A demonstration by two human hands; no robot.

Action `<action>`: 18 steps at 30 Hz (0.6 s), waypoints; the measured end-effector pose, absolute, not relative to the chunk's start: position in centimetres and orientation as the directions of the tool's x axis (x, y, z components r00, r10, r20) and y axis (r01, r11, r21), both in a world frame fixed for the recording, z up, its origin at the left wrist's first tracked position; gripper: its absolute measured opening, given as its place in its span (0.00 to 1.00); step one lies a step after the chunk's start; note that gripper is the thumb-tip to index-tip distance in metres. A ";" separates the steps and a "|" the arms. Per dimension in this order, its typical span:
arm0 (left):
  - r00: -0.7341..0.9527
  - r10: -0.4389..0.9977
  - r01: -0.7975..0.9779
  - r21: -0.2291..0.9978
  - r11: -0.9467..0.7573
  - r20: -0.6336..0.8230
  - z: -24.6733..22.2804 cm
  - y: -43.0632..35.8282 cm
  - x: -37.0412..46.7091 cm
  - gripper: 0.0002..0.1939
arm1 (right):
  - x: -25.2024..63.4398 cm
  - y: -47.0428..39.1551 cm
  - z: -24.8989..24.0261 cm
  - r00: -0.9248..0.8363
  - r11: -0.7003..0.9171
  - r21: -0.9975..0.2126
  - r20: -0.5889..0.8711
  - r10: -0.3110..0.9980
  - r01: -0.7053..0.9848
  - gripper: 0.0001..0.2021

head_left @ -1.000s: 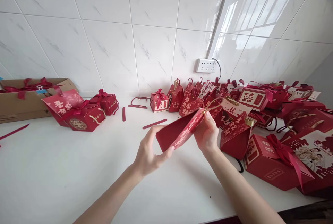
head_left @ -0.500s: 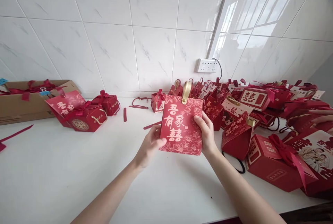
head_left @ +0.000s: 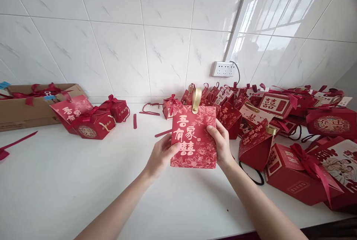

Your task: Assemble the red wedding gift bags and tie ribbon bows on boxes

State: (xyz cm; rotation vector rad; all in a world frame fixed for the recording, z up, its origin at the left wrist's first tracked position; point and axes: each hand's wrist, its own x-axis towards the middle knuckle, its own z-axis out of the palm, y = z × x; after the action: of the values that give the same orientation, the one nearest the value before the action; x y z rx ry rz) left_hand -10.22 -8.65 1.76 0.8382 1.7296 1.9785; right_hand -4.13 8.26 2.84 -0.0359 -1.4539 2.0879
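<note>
many red boxes (head_left: 275, 106) beyond held box (head_left: 194, 137)

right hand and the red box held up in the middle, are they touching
Touching: the head view shows the right hand with its thumb on the front of the red box.

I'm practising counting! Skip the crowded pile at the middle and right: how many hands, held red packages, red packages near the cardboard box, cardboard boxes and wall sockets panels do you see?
Hands: 2 (left hand, right hand)
Held red package: 1
Red packages near the cardboard box: 3
Cardboard box: 1
Wall socket panel: 1
Total: 8
</note>
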 end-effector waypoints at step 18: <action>-0.535 0.708 0.377 0.880 -0.289 0.461 1.5 -9.6 -9.6 0.23 | -5.4 10.3 1.2 -0.924 -0.619 -0.711 0.115 0.364 -0.333 0.10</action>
State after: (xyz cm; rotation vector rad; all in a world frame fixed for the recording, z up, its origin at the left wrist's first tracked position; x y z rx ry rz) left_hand -9.61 -9.56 1.52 1.3548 1.6961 1.9040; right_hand -5.37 10.33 1.17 -0.0565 -1.0971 2.5232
